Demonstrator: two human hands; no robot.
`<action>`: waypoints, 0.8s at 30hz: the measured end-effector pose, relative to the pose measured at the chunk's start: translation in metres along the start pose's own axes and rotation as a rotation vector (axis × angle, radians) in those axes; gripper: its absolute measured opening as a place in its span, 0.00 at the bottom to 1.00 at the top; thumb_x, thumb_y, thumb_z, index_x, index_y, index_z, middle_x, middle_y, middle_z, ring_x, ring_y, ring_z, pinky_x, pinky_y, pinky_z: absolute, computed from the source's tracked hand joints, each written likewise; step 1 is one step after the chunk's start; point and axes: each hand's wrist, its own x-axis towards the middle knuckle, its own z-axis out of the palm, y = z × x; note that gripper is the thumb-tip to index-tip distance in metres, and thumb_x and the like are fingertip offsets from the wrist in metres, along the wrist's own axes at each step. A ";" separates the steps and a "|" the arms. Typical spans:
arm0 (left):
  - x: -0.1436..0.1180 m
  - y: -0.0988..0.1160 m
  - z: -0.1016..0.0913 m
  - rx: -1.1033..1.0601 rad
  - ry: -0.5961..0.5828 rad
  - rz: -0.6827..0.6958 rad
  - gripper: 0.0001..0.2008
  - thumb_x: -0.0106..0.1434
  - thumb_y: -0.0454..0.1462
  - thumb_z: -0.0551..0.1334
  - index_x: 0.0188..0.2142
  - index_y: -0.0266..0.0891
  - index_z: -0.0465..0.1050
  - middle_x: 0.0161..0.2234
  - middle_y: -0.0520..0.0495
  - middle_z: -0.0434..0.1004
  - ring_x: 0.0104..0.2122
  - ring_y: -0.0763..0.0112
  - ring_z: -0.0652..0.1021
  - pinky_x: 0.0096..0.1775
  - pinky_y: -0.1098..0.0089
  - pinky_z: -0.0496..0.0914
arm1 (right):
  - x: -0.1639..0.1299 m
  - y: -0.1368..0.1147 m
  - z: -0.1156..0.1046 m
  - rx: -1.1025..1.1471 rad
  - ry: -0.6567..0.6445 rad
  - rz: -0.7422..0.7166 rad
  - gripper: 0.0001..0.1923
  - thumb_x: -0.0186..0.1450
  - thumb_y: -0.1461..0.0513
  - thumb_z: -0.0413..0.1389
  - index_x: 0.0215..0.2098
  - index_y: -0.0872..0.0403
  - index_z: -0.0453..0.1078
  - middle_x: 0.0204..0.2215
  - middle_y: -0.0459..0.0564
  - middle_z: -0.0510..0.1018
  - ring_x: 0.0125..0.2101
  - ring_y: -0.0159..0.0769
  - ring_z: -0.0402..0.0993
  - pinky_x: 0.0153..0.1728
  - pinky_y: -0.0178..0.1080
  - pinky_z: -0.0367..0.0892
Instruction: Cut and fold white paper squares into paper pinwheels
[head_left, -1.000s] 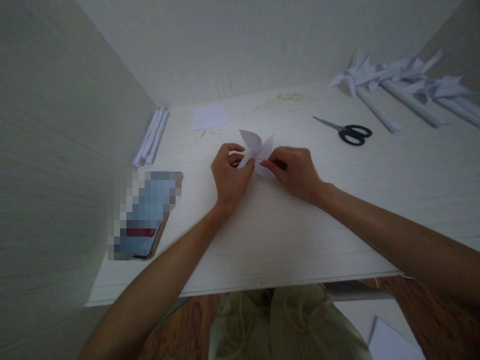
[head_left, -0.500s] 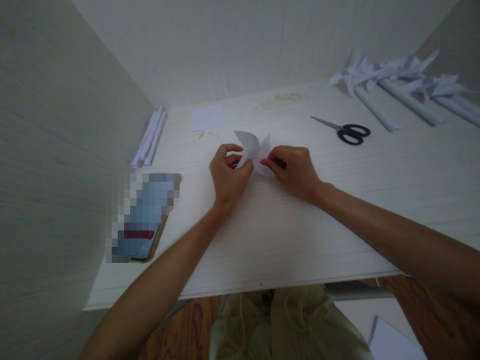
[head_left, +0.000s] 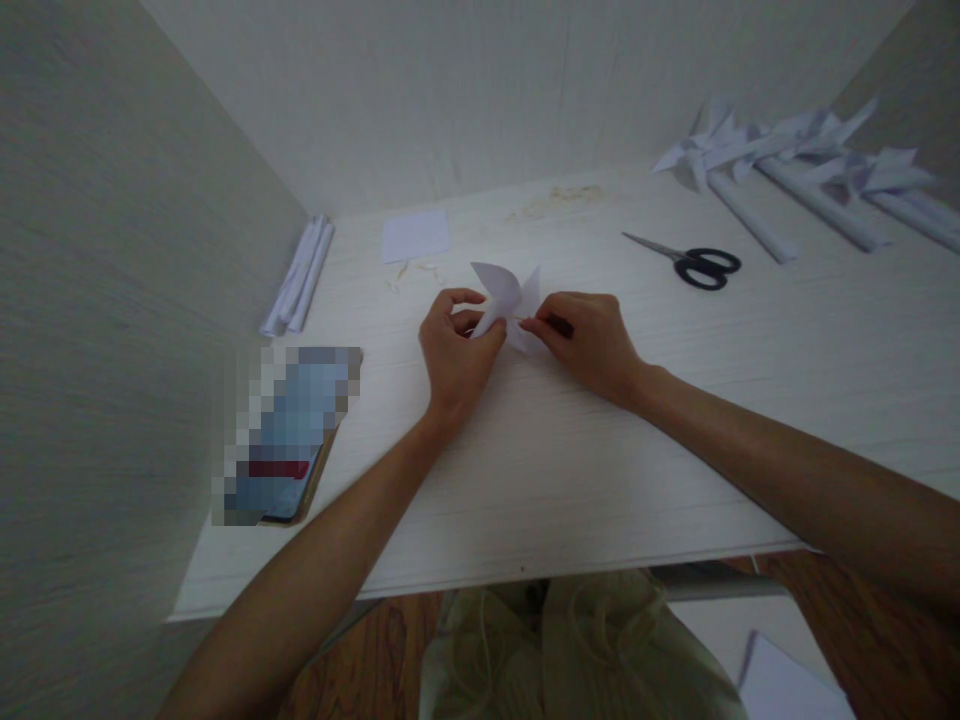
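A white folded paper pinwheel head (head_left: 507, 294) sits between both hands, just above the white table (head_left: 570, 470). My left hand (head_left: 455, 352) pinches its left side with thumb and fingers. My right hand (head_left: 587, 340) pinches a thin stick-like piece at the pinwheel's centre from the right; the piece is mostly hidden by my fingers. The two hands almost touch at the paper's middle.
Black-handled scissors (head_left: 694, 263) lie to the right. Several finished paper pinwheels on rolled stems (head_left: 795, 170) lie at the back right. Rolled paper tubes (head_left: 300, 275) rest by the left wall, a paper square (head_left: 415, 235) behind, a phone (head_left: 289, 430) at left.
Both hands and the pinwheel have stayed in nearly the same place; only small finger movements show at the paper's centre.
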 end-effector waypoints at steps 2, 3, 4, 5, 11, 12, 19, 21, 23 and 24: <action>0.000 0.000 0.000 0.004 0.001 0.001 0.11 0.46 0.29 0.60 0.31 0.41 0.62 0.18 0.58 0.70 0.18 0.77 0.73 0.19 0.78 0.64 | 0.000 0.000 0.000 0.001 0.003 0.001 0.13 0.59 0.59 0.53 0.19 0.56 0.63 0.16 0.43 0.64 0.19 0.27 0.56 0.24 0.33 0.50; 0.000 0.000 0.000 0.007 0.001 0.002 0.11 0.46 0.29 0.59 0.31 0.41 0.63 0.18 0.58 0.70 0.18 0.77 0.73 0.20 0.78 0.64 | 0.000 0.000 0.000 0.001 0.003 0.005 0.13 0.59 0.59 0.53 0.19 0.56 0.63 0.17 0.44 0.65 0.19 0.27 0.56 0.24 0.33 0.50; 0.000 -0.001 0.000 0.011 -0.002 0.003 0.11 0.46 0.29 0.59 0.31 0.41 0.63 0.18 0.58 0.70 0.18 0.77 0.73 0.20 0.78 0.64 | 0.000 0.000 0.000 0.002 0.003 0.008 0.13 0.59 0.59 0.53 0.19 0.56 0.63 0.17 0.44 0.65 0.19 0.27 0.57 0.24 0.34 0.51; 0.000 -0.001 0.000 0.013 -0.005 0.003 0.11 0.46 0.29 0.59 0.31 0.41 0.63 0.19 0.58 0.71 0.19 0.77 0.73 0.20 0.78 0.64 | 0.000 0.000 0.000 0.002 0.003 0.013 0.13 0.59 0.59 0.53 0.19 0.56 0.63 0.17 0.44 0.65 0.20 0.27 0.57 0.24 0.34 0.51; 0.000 -0.002 0.000 0.005 -0.023 0.006 0.12 0.46 0.29 0.59 0.32 0.41 0.63 0.19 0.57 0.71 0.19 0.76 0.74 0.20 0.78 0.65 | 0.000 0.002 0.001 -0.008 0.015 0.016 0.13 0.59 0.59 0.53 0.19 0.56 0.64 0.17 0.44 0.66 0.19 0.27 0.57 0.24 0.34 0.51; 0.000 -0.002 0.000 0.008 -0.024 0.008 0.12 0.46 0.29 0.59 0.32 0.41 0.63 0.19 0.57 0.71 0.19 0.76 0.74 0.20 0.78 0.65 | 0.000 0.002 0.001 -0.010 0.018 0.014 0.13 0.59 0.59 0.53 0.19 0.56 0.64 0.17 0.44 0.66 0.19 0.27 0.57 0.24 0.34 0.51; 0.000 -0.001 -0.001 0.009 -0.032 -0.002 0.12 0.46 0.29 0.60 0.32 0.41 0.63 0.21 0.56 0.73 0.20 0.76 0.75 0.20 0.78 0.65 | 0.000 0.003 0.001 -0.019 0.029 0.029 0.13 0.58 0.58 0.53 0.19 0.56 0.64 0.16 0.44 0.66 0.19 0.27 0.56 0.24 0.34 0.50; 0.000 -0.001 -0.001 0.008 -0.030 -0.008 0.12 0.46 0.29 0.60 0.32 0.41 0.64 0.20 0.56 0.73 0.20 0.76 0.74 0.20 0.78 0.65 | 0.000 0.003 0.002 -0.016 0.030 0.028 0.13 0.58 0.59 0.54 0.18 0.56 0.64 0.16 0.43 0.65 0.19 0.26 0.56 0.23 0.34 0.50; 0.000 -0.001 -0.001 0.004 -0.028 -0.008 0.12 0.46 0.29 0.60 0.32 0.41 0.64 0.20 0.56 0.73 0.19 0.76 0.74 0.20 0.78 0.65 | 0.001 0.003 0.002 -0.012 0.027 0.029 0.13 0.58 0.59 0.54 0.18 0.56 0.64 0.16 0.43 0.65 0.19 0.26 0.56 0.24 0.34 0.50; 0.000 -0.001 0.000 0.002 -0.027 -0.007 0.12 0.46 0.29 0.60 0.32 0.41 0.64 0.20 0.56 0.73 0.19 0.76 0.74 0.20 0.77 0.65 | 0.001 0.003 0.002 -0.009 0.024 0.032 0.13 0.58 0.59 0.54 0.18 0.56 0.64 0.16 0.43 0.65 0.19 0.26 0.56 0.24 0.34 0.50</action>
